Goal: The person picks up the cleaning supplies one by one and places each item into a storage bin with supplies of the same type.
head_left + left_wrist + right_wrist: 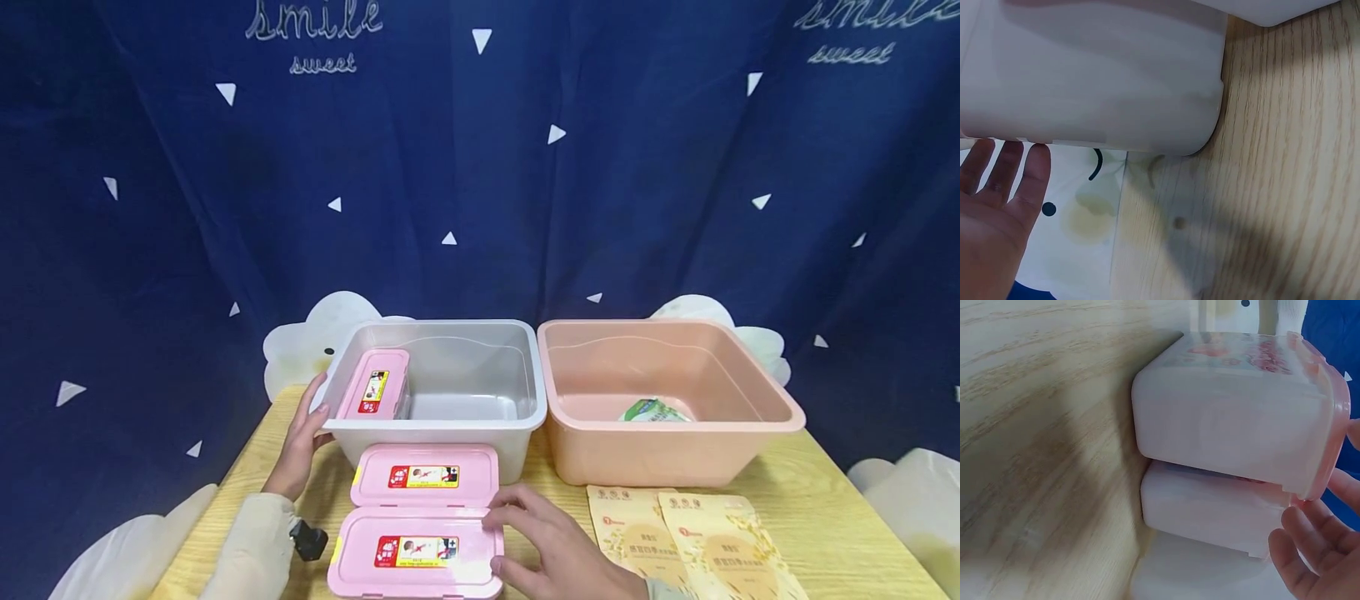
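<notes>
A grey plastic bin (442, 426) stands on the table, with a pink-lidded box (391, 363) along its inner left side. My left hand (296, 454) is at the bin's left rim; in the left wrist view its straight fingertips touch the outer wall. Two more pink-lidded boxes sit in front of the bin, one behind the other: a rear box (472, 454) and a front box (416, 575), both with red and yellow labels. My right hand (558, 546) rests its spread fingers at the right end of the front box. In the right wrist view the fingers are beside the lid edge.
Right of the grey bin is a peach bin (637, 458) with a green and white packet (654, 410) inside. Two beige pouches (731, 546) lie overlapping before it. A dark blue curtain (450, 167) hangs behind the wooden table (832, 517).
</notes>
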